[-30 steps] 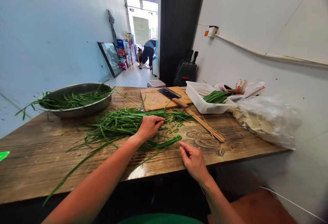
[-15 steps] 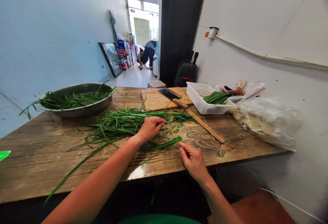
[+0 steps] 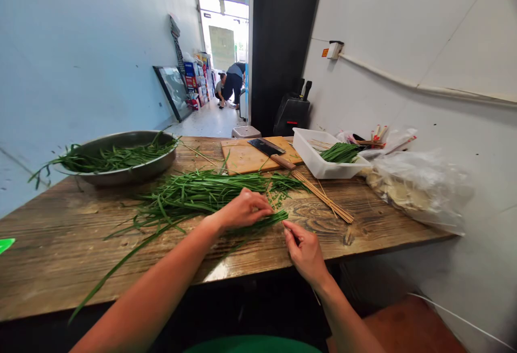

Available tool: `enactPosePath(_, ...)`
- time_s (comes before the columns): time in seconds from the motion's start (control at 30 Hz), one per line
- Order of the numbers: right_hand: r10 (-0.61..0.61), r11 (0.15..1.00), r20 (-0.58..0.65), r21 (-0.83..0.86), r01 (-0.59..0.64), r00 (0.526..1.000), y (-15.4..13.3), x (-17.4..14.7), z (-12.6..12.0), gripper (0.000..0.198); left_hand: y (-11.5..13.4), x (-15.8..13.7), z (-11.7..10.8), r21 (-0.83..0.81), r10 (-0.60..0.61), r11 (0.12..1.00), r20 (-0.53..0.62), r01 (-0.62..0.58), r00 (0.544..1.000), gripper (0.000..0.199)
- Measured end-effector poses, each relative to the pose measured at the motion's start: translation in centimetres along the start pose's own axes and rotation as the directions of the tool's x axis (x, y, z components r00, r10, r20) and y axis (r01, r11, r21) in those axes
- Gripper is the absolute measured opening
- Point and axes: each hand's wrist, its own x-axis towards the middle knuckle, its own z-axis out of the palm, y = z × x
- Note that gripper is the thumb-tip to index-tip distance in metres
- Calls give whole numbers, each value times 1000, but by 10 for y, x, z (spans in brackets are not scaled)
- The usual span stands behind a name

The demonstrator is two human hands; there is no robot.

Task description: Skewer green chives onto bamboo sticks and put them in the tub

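My left hand [image 3: 245,209] is closed at the cut ends of a small bunch of garlic chives [image 3: 278,216]; its fingertips are partly hidden. Just to the right, my right hand [image 3: 306,251] pinches a thin bamboo skewer [image 3: 316,296], whose tip is close to those ends and whose tail shows below the palm. Behind my left hand spreads a larger pile of garlic chives [image 3: 202,189]. Several bamboo skewers [image 3: 325,197] lie on the wooden table [image 3: 100,251], beside the handle of a cleaver [image 3: 264,147].
The cleaver rests across a cutting board [image 3: 236,160]. A metal basin [image 3: 121,176] of chives stands left. At right are a white plastic tray [image 3: 323,169] with chives and skewers, and a clear plastic bag [image 3: 428,186]. Two people [image 3: 230,86] are by the far doorway.
My left hand has moved right and down from the large pile to the small bunch, its fingers now at the cut ends. My right hand has stayed nearly in place.
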Motion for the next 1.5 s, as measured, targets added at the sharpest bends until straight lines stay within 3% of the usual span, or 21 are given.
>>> enactPosePath(0.07, 0, 1000, -8, -2, 0, 1000, 0, 0, 0, 29, -7, -1, -3, 82, -102, 990, -137, 114, 985, 26)
enactPosePath(0.13, 3, 1000, -2, -5, -3, 1000, -1, -1, 0, 29, -16, -3, -4, 199, -173, 957, -199, 212, 965, 23)
enactPosePath(0.33, 14, 1000, 4, -12, -13, 1000, -2, -3, -1, 29, -25, -8, 4, 403, -229, 875, -142, 267, 963, 15)
enactPosePath(0.53, 6, 1000, 17, -2, -6, 1000, -2, -2, -1, 29, -23, -6, 11, 392, -260, 866, -176, 310, 950, 14)
enactPosePath(0.97, -8, 1000, 25, 11, 7, 1000, -4, 0, -2, 28, -20, -4, 11, 389, -250, 877, -130, 281, 960, 17)
enactPosePath(1.2, -12, 1000, 38, 12, 12, 999, -2, -1, -2, 28, -17, -1, 13, 235, -280, 910, -257, 341, 925, 20)
enactPosePath(1.5, -21, 1000, 30, 21, 20, 999, -3, 0, -2, 28, -29, -1, 18, 180, -338, 908, -221, 379, 915, 25)
